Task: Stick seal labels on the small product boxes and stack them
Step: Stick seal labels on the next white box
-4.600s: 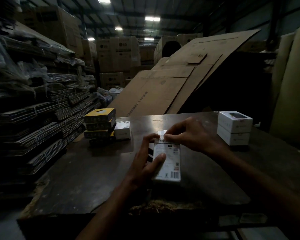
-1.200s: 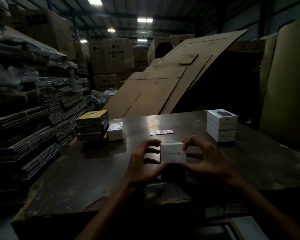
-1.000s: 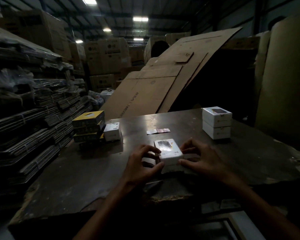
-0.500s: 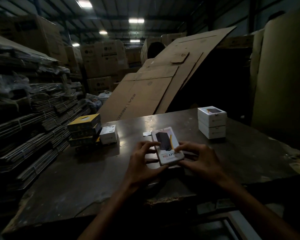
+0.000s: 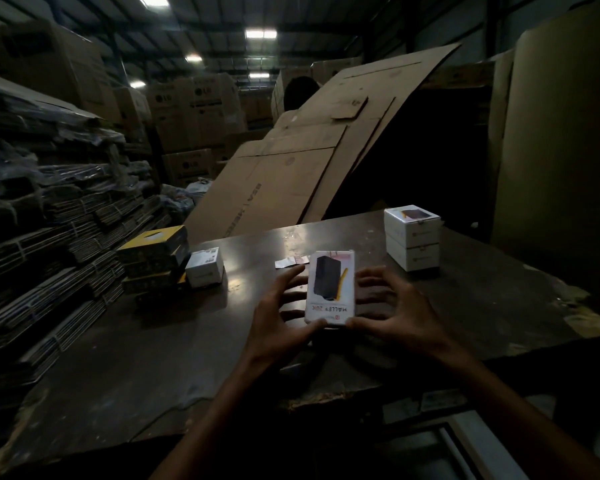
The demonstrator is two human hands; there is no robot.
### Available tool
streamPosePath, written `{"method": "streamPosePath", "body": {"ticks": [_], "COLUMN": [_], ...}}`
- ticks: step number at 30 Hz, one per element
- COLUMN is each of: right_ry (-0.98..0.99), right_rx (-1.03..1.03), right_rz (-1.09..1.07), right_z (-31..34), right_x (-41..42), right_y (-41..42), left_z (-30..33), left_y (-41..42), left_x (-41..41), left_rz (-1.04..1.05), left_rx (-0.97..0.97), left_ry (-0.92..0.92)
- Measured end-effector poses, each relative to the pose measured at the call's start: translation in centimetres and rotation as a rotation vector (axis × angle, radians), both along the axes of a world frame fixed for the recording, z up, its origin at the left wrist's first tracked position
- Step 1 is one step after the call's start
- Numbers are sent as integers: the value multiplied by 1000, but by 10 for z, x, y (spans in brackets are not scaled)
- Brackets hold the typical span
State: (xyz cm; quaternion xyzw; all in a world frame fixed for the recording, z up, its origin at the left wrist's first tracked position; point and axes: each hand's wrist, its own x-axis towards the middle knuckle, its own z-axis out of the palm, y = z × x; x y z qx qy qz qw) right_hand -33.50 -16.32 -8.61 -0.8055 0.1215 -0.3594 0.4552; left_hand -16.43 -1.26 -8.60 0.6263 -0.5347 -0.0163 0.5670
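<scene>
A white product box [image 5: 330, 287] with a dark device printed on its face is held between both hands above the dark table [image 5: 153, 341]. My left hand [image 5: 278, 317] grips its left edge and near corner. My right hand [image 5: 392, 306] grips the right edge, fingers spread. A strip of seal labels [image 5: 291, 261] lies on the table just behind the box. Two white boxes [image 5: 412, 237] are stacked at the right. A small white box [image 5: 204, 266] stands at the left beside a stack of yellow-and-black boxes [image 5: 153, 258].
Bundles of flattened cartons [image 5: 49, 220] are piled high along the left of the table. Large cardboard sheets [image 5: 291, 168] lean behind the table, and another cardboard panel [image 5: 561, 150] stands at the right. The table's near edge [image 5: 326, 400] is chipped.
The box was turned from its back, to standing on edge, to printed face up between both hands. It now lies flatter and squarer to me than half a second ago.
</scene>
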Motion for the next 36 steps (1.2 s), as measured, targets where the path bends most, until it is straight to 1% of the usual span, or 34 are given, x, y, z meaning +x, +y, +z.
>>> {"method": "streamPosePath", "body": {"ticks": [3,6,8,10,12,14,16,18,19,22,24,26,28,31,32,34,36], "right_ry": [17,35,-12,-61,-54,13,165,290,304,260,223,194,173,151,163,194,186], "right_rx": [25,-19,11,-76,-188,-177,-138,-135,-129,-64,3,9,-48,-65,-104,-182,-188], "right_rz": [11,-61,-130,-238,-293,-233,-74,61,76,-5,-35,-64,-105,-93,-96,-100,-97], "right_z": [3,4,6,10,16,21,22,19,18,14,9,3,-2,-3,-2,-1,-2], "right_x": [-1,0,2,5,10,14,18,19,18,13,10,6,4,-1,-3,-6,-6], "right_y": [9,6,-2,-12,-22,-31,-37,-36,-35,-31,-27,-20,-14,-10,-11,-14,-17], "left_z": [2,0,-1,2,7,8,10,11,11,5,-3,-9,-12,-13,-14,-14,-12], "left_y": [-2,-9,-13,-14,-14,-13,-12,-11,-10,-9,-10,-12,-14,-16,-16,-15,-16], "left_x": [-6,-5,-2,3,11,17,19,19,19,18,15,7,-1,-11,-14,-20,-23], "left_rz": [-10,10,-5,-43,-80,-118,-119,-83,-38,172,277,306,251,182,150,76,40], "left_rx": [58,65,92,147,195,246,284,269,259,257,225,175,139,164,167,164,176], "left_ry": [-19,5,-3,-22,-80,-144,-185,-209,-234,-343,-317,-269,-168,-6,29,21,-56]}}
